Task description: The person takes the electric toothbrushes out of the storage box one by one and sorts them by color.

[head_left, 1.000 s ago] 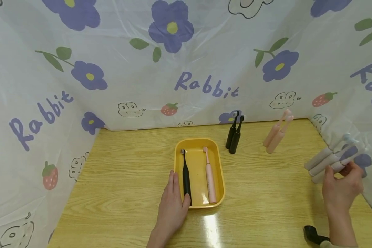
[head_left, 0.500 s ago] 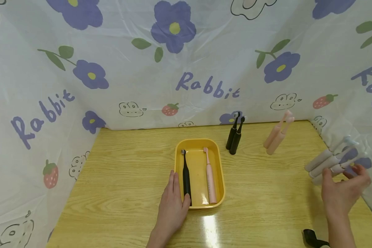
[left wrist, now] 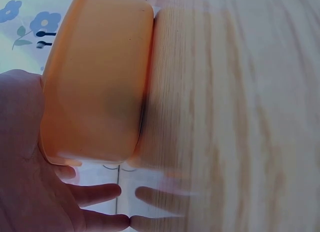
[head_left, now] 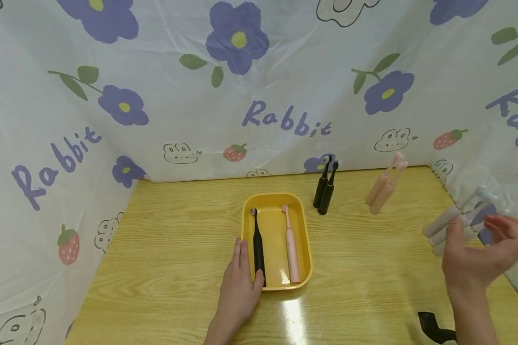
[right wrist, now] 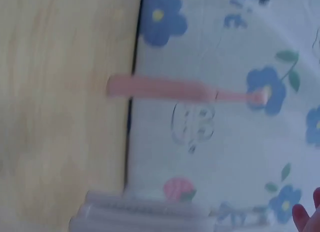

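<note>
My left hand (head_left: pixel 240 286) rests with straight fingers along the left wall of the yellow tray (head_left: pixel 308 239), its thumb over the near left rim. In the left wrist view the tray wall (left wrist: pixel 100 82) rises beside that hand. Inside the tray lie a black electric toothbrush (head_left: pixel 259 247) on the left and a pink electric toothbrush (head_left: pixel 291 249) on the right. My right hand (head_left: pixel 479 258) hovers with fingers apart, holding nothing, in front of three white electric toothbrushes (head_left: pixel 441 223) that stand upright at the right and that it partly hides.
Two black electric toothbrushes (head_left: pixel 326 194) stand behind the tray's right side. Two pink ones (head_left: pixel 383 194) stand farther right, one of them also in the right wrist view. A printed curtain (head_left: pixel 177 110) encloses the wooden table (head_left: pixel 168 239). A black curved piece (head_left: pixel 433 328) shows beside my right forearm.
My right hand has let go of the nearest white toothbrush and drawn away to the right, its fingers spreading. My left hand and the tray hold their place.
</note>
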Available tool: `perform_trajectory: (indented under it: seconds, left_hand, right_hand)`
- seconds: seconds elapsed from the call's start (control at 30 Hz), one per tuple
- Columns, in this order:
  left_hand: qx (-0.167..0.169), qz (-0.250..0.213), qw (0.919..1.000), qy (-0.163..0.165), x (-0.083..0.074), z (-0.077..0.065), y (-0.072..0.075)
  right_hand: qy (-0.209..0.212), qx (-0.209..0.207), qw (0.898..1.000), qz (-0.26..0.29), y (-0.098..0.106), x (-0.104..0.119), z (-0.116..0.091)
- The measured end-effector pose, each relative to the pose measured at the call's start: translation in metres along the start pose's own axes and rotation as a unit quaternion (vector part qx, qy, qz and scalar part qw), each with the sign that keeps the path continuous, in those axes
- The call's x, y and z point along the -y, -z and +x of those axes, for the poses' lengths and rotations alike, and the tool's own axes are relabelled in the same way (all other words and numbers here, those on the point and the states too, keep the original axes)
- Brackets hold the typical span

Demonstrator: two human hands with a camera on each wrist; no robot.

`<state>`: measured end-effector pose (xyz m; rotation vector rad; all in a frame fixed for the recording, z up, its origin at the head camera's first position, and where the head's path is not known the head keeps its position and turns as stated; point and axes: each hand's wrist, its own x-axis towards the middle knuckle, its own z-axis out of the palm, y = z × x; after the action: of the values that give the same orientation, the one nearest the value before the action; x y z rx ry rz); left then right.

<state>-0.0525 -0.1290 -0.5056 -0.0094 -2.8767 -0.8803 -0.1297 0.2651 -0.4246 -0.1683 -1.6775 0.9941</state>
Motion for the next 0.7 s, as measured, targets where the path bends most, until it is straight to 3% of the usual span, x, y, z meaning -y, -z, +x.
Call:
perform_trajectory:
  seconds: [0.1,0.2,0.27,0.33,0.4,0.5,0.6,0.7]
  left_hand:
    - [0.001,-0.002,1.0,0.002,0.0,0.0,0.0]
    - [0.004,-0.003,1.0,0.004,0.001,0.0,0.0]
    - [0.005,0.0,0.9999,0.01,0.002,0.0,0.001]
    - [0.004,0.002,0.9998,0.019,0.004,-0.001,0.002]
    - [0.001,0.004,0.9997,0.024,0.005,-0.002,0.002]
    - [-0.002,-0.001,0.9998,0.018,0.005,-0.002,0.002]
    - [-0.001,-0.004,1.0,0.003,0.003,-0.001,0.001]
    - [-0.001,-0.001,1.0,0.0,0.001,0.001,0.0]
  right_hand:
    - [0.023,0.037,0.997,0.06,-0.016,0.016,-0.01]
    - [0.047,0.109,0.988,0.099,-0.038,0.025,-0.031]
    - [0.063,0.172,0.974,0.135,-0.055,0.031,-0.05]
    - [0.07,0.243,0.952,0.171,-0.072,0.04,-0.072]
    - [0.062,0.314,0.924,0.212,-0.086,0.052,-0.095]
    - [-0.015,0.429,0.867,0.254,-0.1,0.07,-0.124]
    - [-0.114,0.53,0.804,0.245,-0.11,0.082,-0.142]
    - [-0.185,0.587,0.757,0.22,-0.123,0.09,-0.151]
